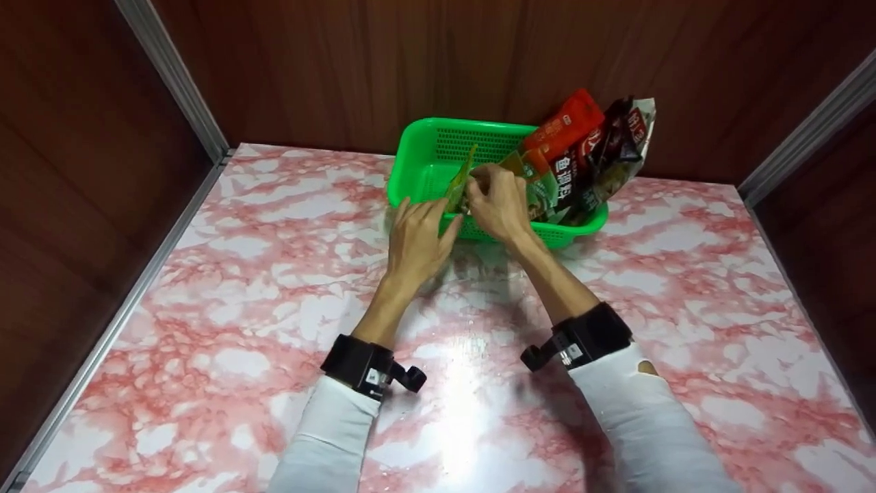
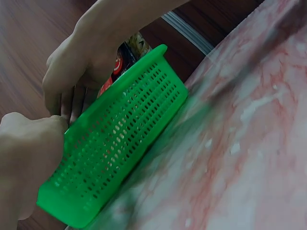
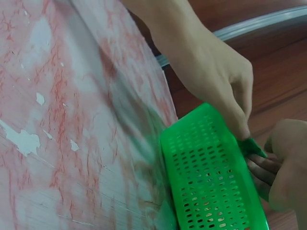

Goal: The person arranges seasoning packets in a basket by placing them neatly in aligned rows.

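A green plastic basket [image 1: 415, 161] with perforated walls stands against the back panel. At its front rim is my left hand [image 1: 419, 239], its fingers bent over the edge and its thumb along the near side. My right hand [image 1: 501, 205] reaches in over the same rim and pinches a thin yellow-green packet [image 1: 462, 179], which stands upright on edge. In the right wrist view a green corner of a packet [image 3: 253, 147] shows between the hands. Fingertips inside the basket are partly hidden.
Packed into the basket's right part are a red pouch [image 1: 564, 127], a dark seasoning bag [image 1: 606, 154] and a green-and-orange packet [image 1: 542, 183], leaning outward. A red-and-white marbled tabletop [image 1: 274, 329] lies in front. Dark wooden panels [image 1: 328, 75] enclose the back and sides.
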`<action>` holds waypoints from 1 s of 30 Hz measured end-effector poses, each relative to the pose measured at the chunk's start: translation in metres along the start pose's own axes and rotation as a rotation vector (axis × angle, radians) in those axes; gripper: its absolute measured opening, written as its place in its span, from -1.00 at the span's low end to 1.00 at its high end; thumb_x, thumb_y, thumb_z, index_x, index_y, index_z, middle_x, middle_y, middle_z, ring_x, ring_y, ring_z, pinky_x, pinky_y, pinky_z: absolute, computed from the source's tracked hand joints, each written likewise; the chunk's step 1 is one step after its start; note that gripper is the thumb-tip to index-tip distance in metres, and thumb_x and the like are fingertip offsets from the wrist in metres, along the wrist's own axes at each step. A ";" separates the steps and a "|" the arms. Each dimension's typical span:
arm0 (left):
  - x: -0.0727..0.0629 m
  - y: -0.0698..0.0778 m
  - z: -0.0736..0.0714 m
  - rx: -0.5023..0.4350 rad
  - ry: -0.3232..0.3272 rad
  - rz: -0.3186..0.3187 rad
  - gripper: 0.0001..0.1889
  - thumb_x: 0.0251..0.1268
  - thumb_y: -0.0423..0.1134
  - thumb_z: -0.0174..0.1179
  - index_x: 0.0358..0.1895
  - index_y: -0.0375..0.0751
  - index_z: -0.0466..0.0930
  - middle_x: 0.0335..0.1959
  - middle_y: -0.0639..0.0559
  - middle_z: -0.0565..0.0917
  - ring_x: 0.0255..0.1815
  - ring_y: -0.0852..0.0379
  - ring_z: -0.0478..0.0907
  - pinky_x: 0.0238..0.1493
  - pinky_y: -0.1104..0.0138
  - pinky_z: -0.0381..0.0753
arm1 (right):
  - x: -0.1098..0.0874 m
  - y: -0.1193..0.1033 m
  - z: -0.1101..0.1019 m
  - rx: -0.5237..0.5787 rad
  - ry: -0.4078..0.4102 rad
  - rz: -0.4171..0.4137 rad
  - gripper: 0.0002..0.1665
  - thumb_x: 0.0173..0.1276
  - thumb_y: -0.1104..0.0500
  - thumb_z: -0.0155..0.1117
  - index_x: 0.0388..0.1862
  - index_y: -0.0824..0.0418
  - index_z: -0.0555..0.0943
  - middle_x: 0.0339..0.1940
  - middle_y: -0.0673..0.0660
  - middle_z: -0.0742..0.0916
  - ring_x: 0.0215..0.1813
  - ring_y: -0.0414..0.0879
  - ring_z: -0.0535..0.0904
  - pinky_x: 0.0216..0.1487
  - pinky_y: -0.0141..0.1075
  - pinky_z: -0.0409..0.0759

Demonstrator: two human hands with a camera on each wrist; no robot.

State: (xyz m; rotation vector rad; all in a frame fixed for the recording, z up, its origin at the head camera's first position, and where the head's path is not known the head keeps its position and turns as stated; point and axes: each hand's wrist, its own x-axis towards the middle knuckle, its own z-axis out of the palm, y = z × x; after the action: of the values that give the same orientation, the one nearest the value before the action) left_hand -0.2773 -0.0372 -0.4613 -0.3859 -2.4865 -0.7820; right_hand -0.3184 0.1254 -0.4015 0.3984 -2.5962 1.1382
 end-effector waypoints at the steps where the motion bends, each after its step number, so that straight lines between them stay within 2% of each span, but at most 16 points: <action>1: 0.002 0.001 0.001 0.009 0.000 -0.008 -0.54 0.72 -0.04 0.32 0.39 -0.31 0.76 0.24 -0.21 0.88 0.31 -0.22 0.83 0.68 -0.21 0.51 | 0.000 0.000 0.000 0.012 -0.011 -0.018 -0.61 0.77 0.14 0.17 0.21 0.39 0.79 -0.15 0.36 0.90 -0.22 0.23 0.82 -0.12 0.06 0.74; 3: 0.006 0.004 0.003 0.019 0.007 -0.024 -0.56 0.70 -0.07 0.34 0.38 -0.30 0.76 0.19 -0.20 0.90 0.22 -0.20 0.87 0.57 -0.15 0.62 | 0.000 0.000 0.001 0.035 -0.030 -0.055 -0.59 0.80 0.14 0.12 0.20 0.39 0.80 -0.17 0.36 0.88 -0.24 0.23 0.80 -0.15 0.03 0.69; 6: 0.014 0.005 0.003 0.009 0.030 -0.046 -0.65 0.71 -0.16 0.31 0.29 -0.32 0.81 0.07 -0.20 0.93 0.03 -0.19 0.91 0.25 -0.06 0.81 | 0.000 0.001 0.001 0.047 -0.041 -0.088 -0.57 0.81 0.14 0.09 0.20 0.41 0.80 -0.16 0.35 0.89 -0.24 0.22 0.81 -0.14 0.01 0.69; 10: 0.023 0.007 0.001 -0.041 0.048 -0.087 -0.73 0.73 -0.23 0.25 0.16 -0.32 0.86 -0.07 -0.21 0.94 -0.12 -0.22 0.92 -0.10 -0.06 0.88 | 0.001 0.004 -0.002 0.039 -0.057 -0.104 -0.57 0.78 0.12 0.14 0.21 0.40 0.80 -0.10 0.34 0.91 -0.15 0.20 0.86 -0.02 0.06 0.79; 15: 0.026 0.006 0.001 -0.084 0.076 -0.109 -0.76 0.70 -0.27 0.28 0.08 -0.36 0.87 -0.14 -0.25 0.93 -0.16 -0.28 0.92 -0.17 -0.11 0.86 | 0.002 0.013 -0.016 -0.035 0.002 -0.105 -0.64 0.64 0.21 0.27 0.17 0.43 0.81 -0.06 0.37 0.91 -0.07 0.27 0.87 0.07 0.14 0.82; 19: 0.026 0.003 0.003 -0.111 0.105 -0.107 -0.79 0.66 -0.31 0.31 0.04 -0.39 0.86 -0.15 -0.27 0.93 -0.16 -0.29 0.92 -0.19 -0.11 0.87 | 0.009 0.026 -0.033 -0.147 0.074 -0.089 -0.68 0.51 0.29 0.29 0.07 0.48 0.80 -0.04 0.46 0.87 0.01 0.40 0.81 0.13 0.22 0.75; 21: 0.026 0.003 0.004 -0.117 0.106 -0.109 -0.78 0.66 -0.32 0.30 0.07 -0.40 0.86 -0.13 -0.29 0.93 -0.14 -0.30 0.92 -0.17 -0.11 0.87 | 0.012 0.032 -0.042 -0.219 0.096 -0.061 -0.67 0.50 0.30 0.28 0.08 0.51 0.78 0.05 0.51 0.83 0.12 0.47 0.76 0.25 0.26 0.71; 26: 0.025 0.002 0.003 -0.113 0.098 -0.120 -0.72 0.66 -0.32 0.30 0.21 -0.41 0.81 -0.09 -0.33 0.92 -0.12 -0.33 0.92 -0.16 -0.13 0.88 | 0.021 0.045 -0.054 -0.408 0.074 0.005 -0.61 0.52 0.28 0.25 0.13 0.58 0.71 0.15 0.64 0.75 0.22 0.61 0.68 0.34 0.37 0.69; 30: 0.026 0.002 0.003 -0.121 0.094 -0.118 -0.70 0.65 -0.34 0.30 0.27 -0.42 0.78 -0.10 -0.35 0.91 -0.17 -0.32 0.91 -0.22 -0.10 0.88 | 0.026 0.052 -0.058 -0.459 0.028 0.025 -0.61 0.52 0.30 0.25 0.16 0.57 0.71 0.08 0.70 0.74 0.16 0.64 0.69 0.25 0.41 0.74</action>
State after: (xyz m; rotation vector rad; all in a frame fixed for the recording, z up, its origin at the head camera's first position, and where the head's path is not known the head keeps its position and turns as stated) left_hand -0.2989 -0.0310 -0.4484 -0.2400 -2.3987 -0.9787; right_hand -0.3531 0.1992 -0.3891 0.2438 -2.7316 0.5173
